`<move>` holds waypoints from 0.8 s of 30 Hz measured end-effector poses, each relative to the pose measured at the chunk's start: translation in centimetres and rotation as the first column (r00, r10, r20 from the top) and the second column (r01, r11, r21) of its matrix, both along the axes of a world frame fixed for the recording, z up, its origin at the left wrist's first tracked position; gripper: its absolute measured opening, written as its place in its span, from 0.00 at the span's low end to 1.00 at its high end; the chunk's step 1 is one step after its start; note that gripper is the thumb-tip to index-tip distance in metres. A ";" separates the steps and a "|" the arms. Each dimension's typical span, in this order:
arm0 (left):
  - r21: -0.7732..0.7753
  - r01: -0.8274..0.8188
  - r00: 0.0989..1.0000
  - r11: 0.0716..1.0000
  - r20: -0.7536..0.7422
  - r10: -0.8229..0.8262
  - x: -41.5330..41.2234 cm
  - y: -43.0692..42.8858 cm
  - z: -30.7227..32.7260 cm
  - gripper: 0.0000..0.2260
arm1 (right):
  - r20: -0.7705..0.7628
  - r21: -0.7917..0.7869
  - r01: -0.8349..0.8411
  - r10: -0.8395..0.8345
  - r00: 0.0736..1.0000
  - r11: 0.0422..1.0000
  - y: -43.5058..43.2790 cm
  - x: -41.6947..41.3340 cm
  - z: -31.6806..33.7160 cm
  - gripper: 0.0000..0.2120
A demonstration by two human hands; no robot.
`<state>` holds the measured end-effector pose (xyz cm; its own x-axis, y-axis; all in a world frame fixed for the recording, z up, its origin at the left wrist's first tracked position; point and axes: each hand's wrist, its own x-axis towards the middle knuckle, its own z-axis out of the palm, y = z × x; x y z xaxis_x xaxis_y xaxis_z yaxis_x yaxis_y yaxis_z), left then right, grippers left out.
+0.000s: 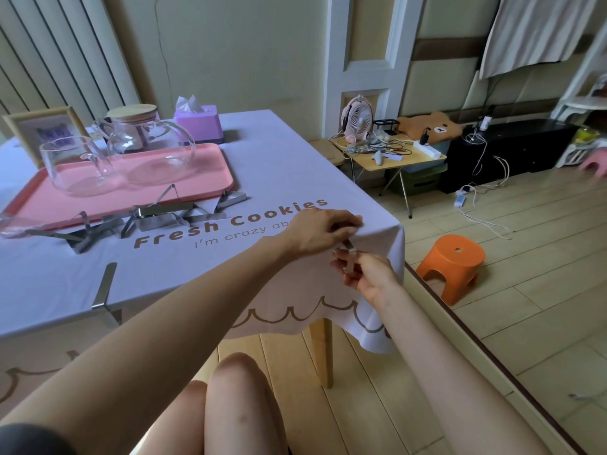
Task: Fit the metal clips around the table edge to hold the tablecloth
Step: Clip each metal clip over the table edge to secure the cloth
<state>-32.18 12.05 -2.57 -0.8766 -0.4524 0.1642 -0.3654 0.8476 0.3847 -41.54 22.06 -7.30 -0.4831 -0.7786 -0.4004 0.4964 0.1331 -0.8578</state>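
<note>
Now both grips are on one metal clip (350, 257) at the near edge of the surface (323, 353), close to its right corner. My left grip (323, 229) lies on top of the tablecloth (197, 274), pinching the clip's upper end. My right grip (366, 277), just below the edge, curls round its lower leg. The clip's long axis stands roughly upright across the edge, so I judge the coming push goes straight inward, away from me. It is a narrow, shiny bent strip, mostly hidden by my fingers. A fitted clip (104, 287) sits further left; spare clips (147, 221) lie beside the pink tray (197, 165).
</note>
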 end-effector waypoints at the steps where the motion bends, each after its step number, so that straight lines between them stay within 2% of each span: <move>1: 0.006 -0.006 1.000 1.000 0.005 0.006 0.1 0.2 0.1 0.21 | 0.000 0.002 0.006 -0.006 1.000 1.000 -0.1 0.1 0.1 0.07; 4: -0.024 -0.002 0.999 1.000 0.037 0.003 0.2 0.6 0.4 0.30 | 0.012 0.012 0.058 -0.058 0.998 0.998 -0.2 0.4 0.4 0.05; 8: -0.059 0.032 0.998 0.998 0.062 -0.028 0.4 0.7 0.4 0.33 | 0.004 0.021 0.110 -0.110 0.994 0.994 -0.5 0.7 0.7 0.08; 11: -0.054 0.043 0.997 0.998 0.063 -0.039 0.5 0.5 0.2 0.32 | 0.014 -0.013 0.133 -0.132 0.991 0.991 -0.6 1.1 0.5 0.10; 14: -0.071 0.040 0.998 0.997 0.052 -0.037 0.6 0.3 0.1 0.28 | 0.091 -0.115 0.125 -0.115 0.989 0.986 0.2 1.1 -0.1 0.09; 15: -0.073 0.042 0.998 0.996 0.047 -0.039 0.6 0.3 0.0 0.26 | 0.075 -0.139 0.118 -0.109 0.991 0.983 0.7 1.2 -0.4 0.08; 16: -0.071 0.046 0.998 0.996 0.047 -0.043 0.5 0.3 -0.1 0.25 | -0.013 -0.141 0.123 -0.126 0.992 0.982 1.2 1.3 -0.9 0.08; 17: -0.068 0.052 0.998 0.996 0.047 -0.048 0.5 0.3 -0.2 0.24 | -0.177 -0.134 0.149 -0.172 0.969 0.980 1.8 1.5 -1.4 0.09; 18: -0.063 0.057 0.997 0.996 0.048 -0.054 0.5 0.3 -0.3 0.24 | -0.385 -0.152 0.200 -0.244 0.890 0.968 2.3 1.7 -1.8 0.09; 20: -0.030 0.064 0.997 0.998 0.042 -0.062 0.6 0.3 -0.3 0.27 | -0.724 -0.311 0.237 -0.391 0.568 0.920 3.3 1.9 -1.9 0.12; 22: 0.032 0.063 0.997 0.997 0.031 -0.064 0.6 0.1 -0.4 0.29 | -0.874 -0.419 0.074 -0.424 0.237 0.905 3.4 1.1 -1.9 0.19; 23: 0.065 0.060 0.998 0.996 0.021 -0.062 0.6 0.1 -0.5 0.29 | -0.911 -0.400 -0.024 -0.394 0.120 0.916 3.1 0.4 -2.1 0.22; 24: 0.094 0.056 0.998 0.994 0.003 -0.057 0.6 0.2 -0.5 0.30 | -0.937 -0.349 -0.097 -0.346 0.044 0.932 2.7 -0.2 -2.2 0.23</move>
